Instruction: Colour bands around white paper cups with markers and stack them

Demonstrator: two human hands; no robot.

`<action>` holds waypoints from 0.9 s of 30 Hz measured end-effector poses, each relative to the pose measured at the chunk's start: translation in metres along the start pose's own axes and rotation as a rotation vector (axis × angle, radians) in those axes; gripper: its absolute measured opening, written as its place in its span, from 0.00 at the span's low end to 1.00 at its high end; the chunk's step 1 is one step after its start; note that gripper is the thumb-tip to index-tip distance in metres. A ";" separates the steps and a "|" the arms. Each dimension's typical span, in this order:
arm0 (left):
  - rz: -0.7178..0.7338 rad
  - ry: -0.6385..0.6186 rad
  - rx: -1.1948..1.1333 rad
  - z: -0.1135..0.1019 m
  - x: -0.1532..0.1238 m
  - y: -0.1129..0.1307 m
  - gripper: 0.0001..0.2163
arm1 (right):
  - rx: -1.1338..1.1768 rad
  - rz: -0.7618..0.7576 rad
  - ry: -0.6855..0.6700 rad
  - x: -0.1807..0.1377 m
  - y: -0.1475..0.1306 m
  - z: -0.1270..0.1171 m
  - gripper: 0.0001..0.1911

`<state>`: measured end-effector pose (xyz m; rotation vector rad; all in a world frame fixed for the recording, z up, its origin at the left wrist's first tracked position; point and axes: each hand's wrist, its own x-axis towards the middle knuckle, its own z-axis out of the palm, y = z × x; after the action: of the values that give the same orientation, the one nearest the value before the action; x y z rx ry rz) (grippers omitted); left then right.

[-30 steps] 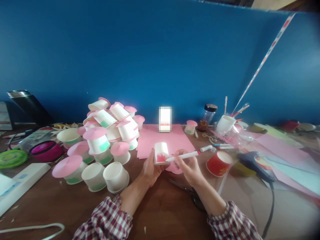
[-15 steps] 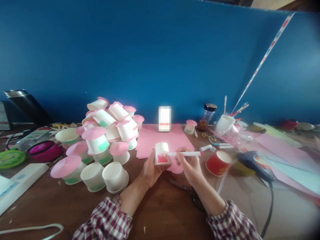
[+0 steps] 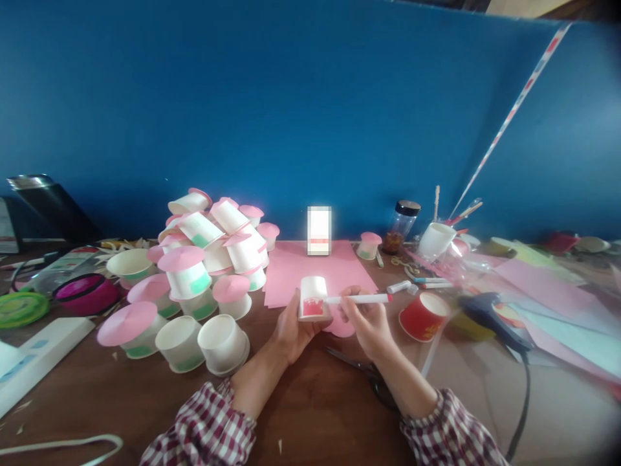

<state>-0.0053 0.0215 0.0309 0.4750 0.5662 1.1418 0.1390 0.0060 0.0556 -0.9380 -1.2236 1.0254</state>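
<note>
My left hand (image 3: 291, 330) is closed round a small white paper cup (image 3: 313, 296), held upside down above the wooden table, with a red-coloured patch on the side facing me. My right hand (image 3: 366, 322) pinches a white marker (image 3: 359, 299) that lies almost level, its tip touching the cup's red patch. A pink paper disc (image 3: 339, 327) lies on the table just under the cup and my right hand. Both sleeves are red-and-white checked.
A pile of white cups with pink tops (image 3: 204, 259) stands at the left, a pink sheet (image 3: 315, 268) behind my hands. To the right are a red cup (image 3: 422, 317), a marker cap (image 3: 398, 287), a glue gun (image 3: 490, 310), a jar (image 3: 402, 226). Scissors (image 3: 361, 372) lie under my right wrist.
The marker has tilted from slanted to almost level and its tip has shifted slightly on the cup. My hands stay in the same place.
</note>
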 end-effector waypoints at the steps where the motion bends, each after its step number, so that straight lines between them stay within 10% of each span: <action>1: -0.002 0.003 0.002 0.000 0.000 0.000 0.19 | 0.000 -0.002 -0.003 0.000 0.000 0.000 0.11; 27: 0.018 0.066 0.018 0.003 0.000 0.001 0.20 | 0.001 -0.004 -0.055 -0.001 0.003 -0.001 0.09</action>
<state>-0.0040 0.0218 0.0332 0.4601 0.6315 1.1739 0.1399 0.0063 0.0521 -0.9114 -1.2697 1.0540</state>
